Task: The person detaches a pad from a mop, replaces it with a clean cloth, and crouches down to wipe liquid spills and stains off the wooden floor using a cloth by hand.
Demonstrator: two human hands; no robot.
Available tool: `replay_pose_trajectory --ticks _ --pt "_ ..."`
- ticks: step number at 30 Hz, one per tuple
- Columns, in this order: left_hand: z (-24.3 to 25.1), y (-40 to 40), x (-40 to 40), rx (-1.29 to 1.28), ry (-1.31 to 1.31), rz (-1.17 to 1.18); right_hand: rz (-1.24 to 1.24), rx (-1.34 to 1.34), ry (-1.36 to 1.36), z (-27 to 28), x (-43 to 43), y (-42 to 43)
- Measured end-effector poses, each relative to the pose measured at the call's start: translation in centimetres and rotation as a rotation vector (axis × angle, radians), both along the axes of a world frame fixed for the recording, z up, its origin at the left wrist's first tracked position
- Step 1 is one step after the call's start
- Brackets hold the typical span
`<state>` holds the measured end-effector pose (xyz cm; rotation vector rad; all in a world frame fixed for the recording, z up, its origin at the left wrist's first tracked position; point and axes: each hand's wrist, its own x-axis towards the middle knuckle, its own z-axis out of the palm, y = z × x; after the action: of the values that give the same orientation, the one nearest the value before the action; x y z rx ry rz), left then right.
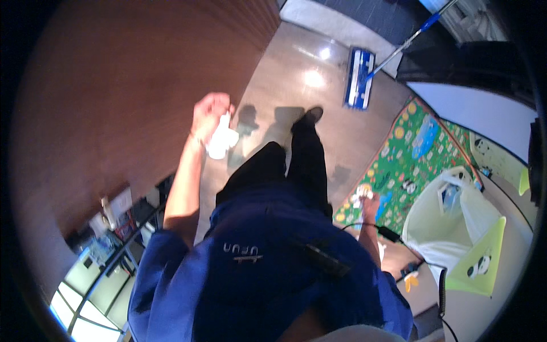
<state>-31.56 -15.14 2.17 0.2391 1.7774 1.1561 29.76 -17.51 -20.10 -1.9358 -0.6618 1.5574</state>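
My left hand (210,112) is raised at the left, beside a large brown panel. Its fingers are closed on a white item (220,139) that hangs below them; it is too bright to tell its kind. Lower at the right, my right hand (371,205) reaches over the edge of a green patterned play mat (386,164). Small whitish shapes (363,192) lie at its fingertips, and whether the hand holds them cannot be told. A blue flat mop head (360,79) rests on the floor ahead, joined to a metal pole.
The brown panel (128,85) fills the left side. A container with a white liner (440,222) and a green panda flap stands at the right, near a black cable. Cluttered shelving (124,248) is at the lower left. A white-edged dark surface (333,21) lies ahead.
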Motion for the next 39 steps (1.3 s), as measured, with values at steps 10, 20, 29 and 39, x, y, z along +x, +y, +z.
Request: replay_pose_trajectory --ticks 10,20,29,39 --pt "-11.6 21.3 4.6 0.000 -0.106 -0.386 0.835 0.353 -0.587 -8.5 -15.5 31.8" --pt "-35.1 32.5 9.1 -0.229 -0.114 -1.053 0.888 0.776 -0.667 -24.1 -36.1 55.8" --pt "-36.3 34.6 6.8 -0.301 -0.601 -1.233 0.968 0.388 -0.894 -46.8 -43.5 53.2" --pt "-38.8 35.4 8.0 -0.347 -0.405 -1.231 0.771 0.209 -0.830 -35.1 -39.3 40.7"
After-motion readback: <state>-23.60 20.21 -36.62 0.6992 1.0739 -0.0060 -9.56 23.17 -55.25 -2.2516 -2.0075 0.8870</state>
